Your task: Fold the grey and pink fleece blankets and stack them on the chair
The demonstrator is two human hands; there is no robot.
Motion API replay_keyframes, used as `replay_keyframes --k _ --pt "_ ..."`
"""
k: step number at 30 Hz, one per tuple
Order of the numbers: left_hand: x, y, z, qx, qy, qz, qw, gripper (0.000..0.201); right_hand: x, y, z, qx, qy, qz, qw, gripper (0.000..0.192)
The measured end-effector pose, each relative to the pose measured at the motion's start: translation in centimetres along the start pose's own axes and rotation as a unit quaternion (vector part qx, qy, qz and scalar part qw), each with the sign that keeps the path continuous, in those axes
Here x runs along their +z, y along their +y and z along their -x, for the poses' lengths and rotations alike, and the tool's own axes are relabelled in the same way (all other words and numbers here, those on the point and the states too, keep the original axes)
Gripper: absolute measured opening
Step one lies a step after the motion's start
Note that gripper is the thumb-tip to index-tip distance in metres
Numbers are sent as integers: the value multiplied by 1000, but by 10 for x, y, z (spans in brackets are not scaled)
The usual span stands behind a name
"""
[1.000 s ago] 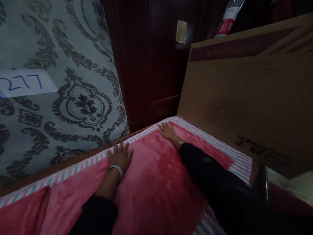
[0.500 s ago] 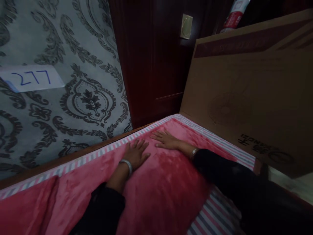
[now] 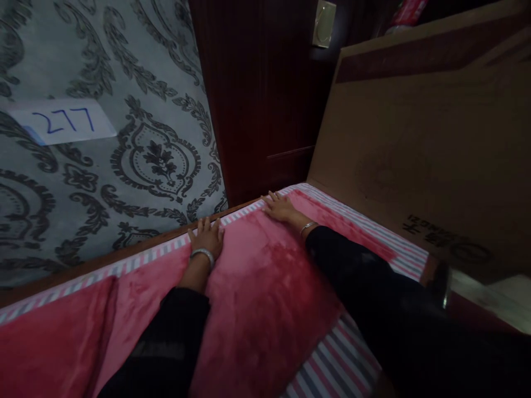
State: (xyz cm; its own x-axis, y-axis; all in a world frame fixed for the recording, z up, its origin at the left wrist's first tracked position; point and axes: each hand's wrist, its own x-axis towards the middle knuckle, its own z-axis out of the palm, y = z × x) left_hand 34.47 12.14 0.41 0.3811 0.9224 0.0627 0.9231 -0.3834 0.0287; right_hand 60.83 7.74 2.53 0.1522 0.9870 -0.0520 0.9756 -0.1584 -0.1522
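Observation:
A pink plush blanket [image 3: 265,287] lies spread over a striped sheet [image 3: 332,365] on a bed. My left hand [image 3: 207,236] rests flat on the blanket's far edge by the wall, fingers apart, a silver bangle on its wrist. My right hand [image 3: 280,207] lies flat near the blanket's far right corner, fingers spread, with a thin bracelet. Both arms wear dark sleeves. Neither hand grips anything.
Patterned grey wallpaper [image 3: 124,138] with a white label reading 277 [image 3: 62,121] runs along the bed. A dark wooden panel [image 3: 257,99] with a switch plate [image 3: 324,23] stands at the corner. A large cardboard box [image 3: 418,138] leans at the bed's right side.
My hands were close together half a second ago; now they have slid apart and outward to the blanket's far edge. The view has shifted slightly downward.

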Motion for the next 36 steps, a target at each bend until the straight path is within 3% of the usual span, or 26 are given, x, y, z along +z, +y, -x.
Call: replay_keyframes --k 3,6,10,12,14,16,18,20,22,24,26,30,33,36 --pt "-11 13 7 40 7 -13 999 61 7 -13 42 -41 -7 -23 999 65" --pt "-16 31 28 107 -26 -5 994 67 30 -32 79 -121 -9 -27 992 64" --pt "-3 38 64 196 -72 3 978 68 51 -47 88 -198 -7 -18 980 61" --pt "3 27 73 190 -83 -2 978 68 48 -46 77 -212 -21 -17 977 60" --pt "0 6 73 157 -91 -16 983 65 37 -44 65 -175 -32 -20 984 60" --pt "-11 -17 71 94 -95 -32 990 63 27 -44 59 -109 -28 -22 993 61" --pt "-20 -39 73 31 -86 -38 995 65 23 -51 60 -88 -12 -25 996 64" --pt "-23 -53 81 29 -71 -29 997 69 29 -61 69 -152 -3 -27 988 66" --pt "-17 -59 92 74 -62 -25 995 68 39 -68 76 -246 -13 -31 969 66" --pt "-8 -60 101 103 -58 -30 993 65 46 -65 75 -287 -32 -32 957 64" --pt "0 -60 106 100 -50 -34 993 64 45 -50 65 -260 -34 -30 965 62" --pt "5 -60 104 107 -39 -20 993 64 27 9 33 -88 13 -30 996 56" --pt "5 -62 102 111 -38 -15 993 64 16 60 21 23 48 -40 998 55" --pt "5 -62 102 110 -37 -12 993 65 11 107 26 113 72 -66 989 56"
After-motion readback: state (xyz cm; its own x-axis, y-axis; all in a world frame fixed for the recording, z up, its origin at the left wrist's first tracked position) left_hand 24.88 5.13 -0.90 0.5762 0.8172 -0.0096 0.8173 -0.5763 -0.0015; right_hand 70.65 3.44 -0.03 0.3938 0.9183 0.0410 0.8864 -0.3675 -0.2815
